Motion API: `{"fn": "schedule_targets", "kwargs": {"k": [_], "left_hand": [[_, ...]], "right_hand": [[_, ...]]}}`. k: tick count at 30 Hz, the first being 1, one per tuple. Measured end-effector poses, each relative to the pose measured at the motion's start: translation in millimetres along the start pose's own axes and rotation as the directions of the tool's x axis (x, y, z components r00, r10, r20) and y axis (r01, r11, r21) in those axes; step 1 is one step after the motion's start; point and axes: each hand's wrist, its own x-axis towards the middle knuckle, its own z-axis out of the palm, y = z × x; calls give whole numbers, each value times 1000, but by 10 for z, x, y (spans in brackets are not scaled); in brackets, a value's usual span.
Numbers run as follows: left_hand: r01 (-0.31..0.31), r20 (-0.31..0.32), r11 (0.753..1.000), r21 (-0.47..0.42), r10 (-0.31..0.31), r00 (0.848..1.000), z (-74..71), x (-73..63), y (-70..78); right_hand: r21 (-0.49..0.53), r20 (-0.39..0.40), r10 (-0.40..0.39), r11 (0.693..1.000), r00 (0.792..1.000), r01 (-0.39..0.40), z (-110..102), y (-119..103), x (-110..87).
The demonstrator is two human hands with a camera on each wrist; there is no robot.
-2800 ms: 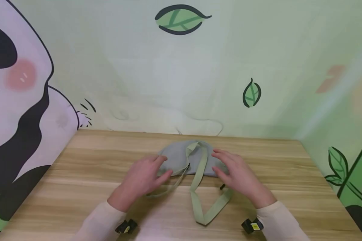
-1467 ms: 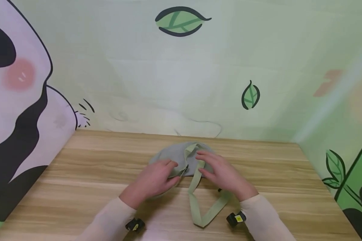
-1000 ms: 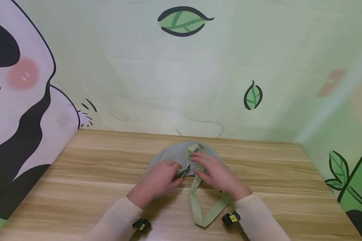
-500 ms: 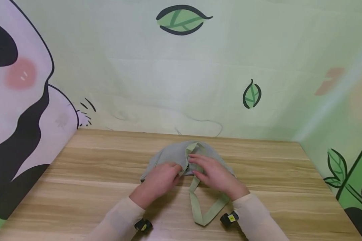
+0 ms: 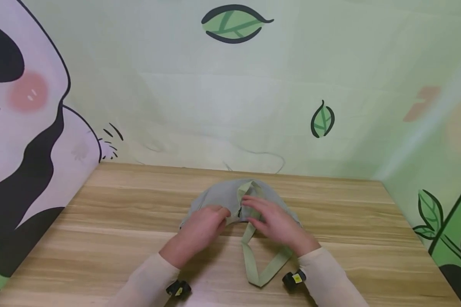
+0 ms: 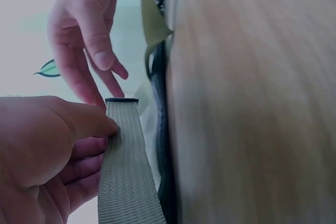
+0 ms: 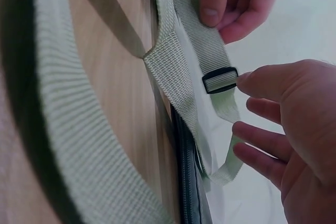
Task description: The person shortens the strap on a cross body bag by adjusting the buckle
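Note:
A grey fabric bag (image 5: 215,194) with a dark zipper (image 7: 188,166) lies near the back of the table, its pale green webbing strap (image 5: 253,266) looped in front. My left hand (image 5: 203,224) pinches the strap (image 6: 126,166) between thumb and curled fingers, just short of a black slider buckle (image 7: 220,80). Across from it, my right hand (image 5: 278,221) has its thumb tip at the slider's edge in the right wrist view. The other fingers (image 7: 262,140) of that hand reach loosely beside the strap, slightly bent and apart from the thumb.
The wooden table (image 5: 130,200) meets a green wall (image 5: 169,106) painted with leaves right behind the bag. A painted panda (image 5: 38,128) covers the left side wall. Each wrist carries a small black camera, such as the right one (image 5: 293,279).
Both hands have come inward from the bag's sides to its middle. My left hand has taken hold of the strap near the slider. Over the last second they have barely moved.

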Motion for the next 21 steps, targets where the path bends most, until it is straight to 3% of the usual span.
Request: {"fn": "schedule_targets", "kwargs": {"k": [12, 21], "left_hand": [[-31, -30, 994, -101, 29, 999, -258, -37, 10], [-64, -50, 985, -161, 57, 997, -361, -52, 7]], "right_hand": [[15, -68, -79, 997, 995, 80, -29, -19, 31], [27, -102, -115, 993, 988, 118, -61, -53, 53]]}}
